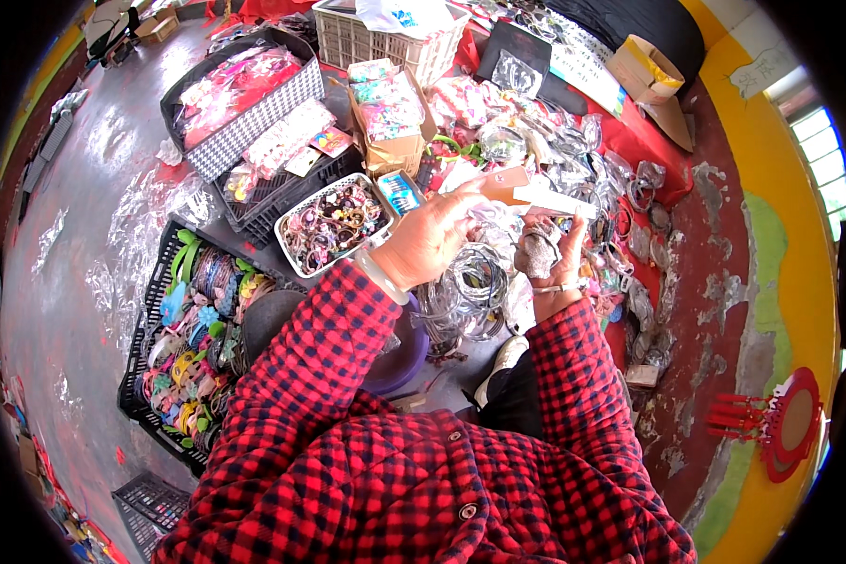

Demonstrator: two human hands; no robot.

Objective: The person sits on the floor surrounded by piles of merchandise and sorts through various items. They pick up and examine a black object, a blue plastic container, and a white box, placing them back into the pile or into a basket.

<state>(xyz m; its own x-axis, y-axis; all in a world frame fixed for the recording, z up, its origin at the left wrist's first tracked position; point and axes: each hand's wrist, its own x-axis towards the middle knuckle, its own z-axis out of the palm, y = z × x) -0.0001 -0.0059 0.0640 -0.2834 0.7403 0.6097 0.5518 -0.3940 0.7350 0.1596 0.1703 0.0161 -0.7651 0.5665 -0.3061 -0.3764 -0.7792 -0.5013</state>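
Note:
My left hand (430,242) reaches in from the left, fingers closed on a small pinkish-beige and white card (552,200). My right hand (566,266) is curled round a grey, glittery bundle (539,250) whose kind I cannot make out. Its fingertips come up to the right end of the card. Just under both hands lies a tangle of grey, shiny hoops (475,289) that look like headbands. A purple round tub (406,352) is partly hidden behind my left forearm.
A white basket of hair ties (336,224) and a black crate of colourful headbands (146,362) stand to the left. Farther off are a cardboard box (399,153), a black-and-white bin (254,117) and a beige crate (434,58). Plastic-wrapped packets (583,160) heap up at right.

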